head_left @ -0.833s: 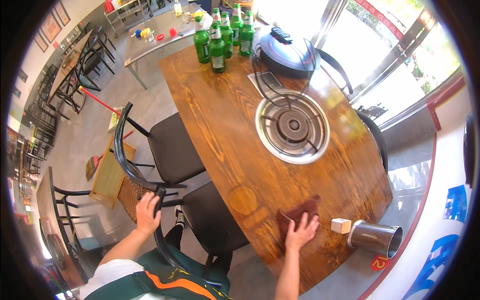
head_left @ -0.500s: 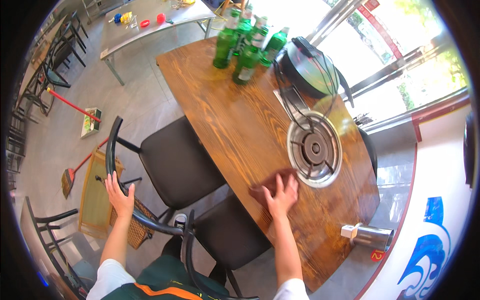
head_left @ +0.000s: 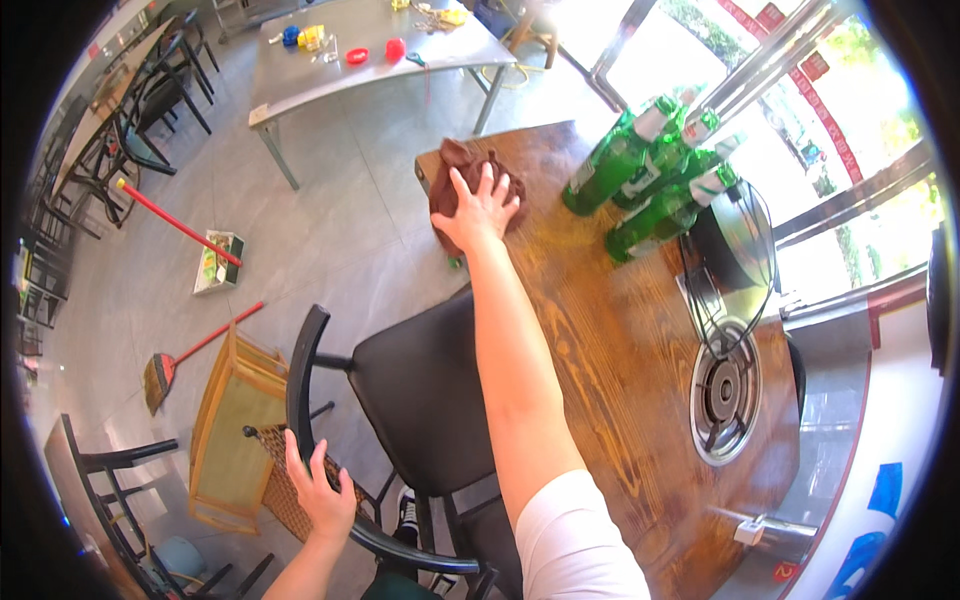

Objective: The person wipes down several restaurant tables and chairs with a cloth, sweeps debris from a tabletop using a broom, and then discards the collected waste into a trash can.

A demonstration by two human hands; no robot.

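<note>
My right hand [head_left: 480, 212] reaches across to the far left corner of the wooden table [head_left: 575, 330]. Its spread fingers press down on a crumpled brown cloth [head_left: 505, 165], part of which hangs over the table's edge. Below and to the left, my left hand [head_left: 325, 497] has its fingers apart and holds nothing. It is nearest to the curved black back rail of a chair [head_left: 420, 385]; whether it touches the rail I cannot tell.
Several green bottles [head_left: 655, 225] stand right of the cloth. A round pot-like appliance [head_left: 735, 240] with black cables and a round gas burner [head_left: 724, 390] are farther right. A steel table [head_left: 370, 75] stands beyond. A red-handled broom [head_left: 160, 375] and a dustpan [head_left: 215, 268] are left.
My right hand has carried the cloth from beside the burner to the table's far left corner. My left hand has moved lower and rightward, and the view has shifted.
</note>
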